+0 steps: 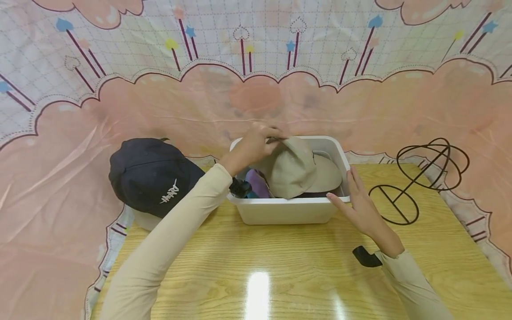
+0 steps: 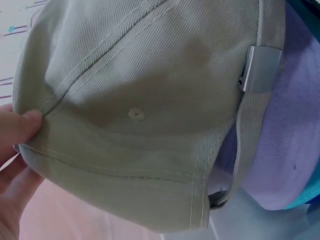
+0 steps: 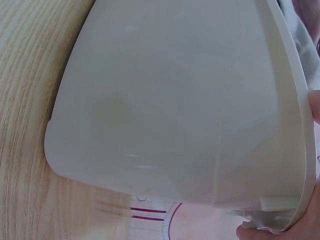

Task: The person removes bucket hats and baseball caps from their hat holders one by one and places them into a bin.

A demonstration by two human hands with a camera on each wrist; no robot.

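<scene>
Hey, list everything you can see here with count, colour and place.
Beige cap: one, beige, in the bin
Bin: one, white, on the table
Purple and teal fabric: count unclear, bin's left end
Navy cap: one, navy with white lettering, table's left
Pale item: one visible, pale, under the navy cap
Wire stand: one, black, table's right
Table: one, yellowish wood, below everything
Patterned cloth: count unclear, mostly pink and white, behind
Sleeves: two, beige, on both arms
Left hand: one, pinching the beige cap
Right hand: one, touching the bin's right end
</scene>
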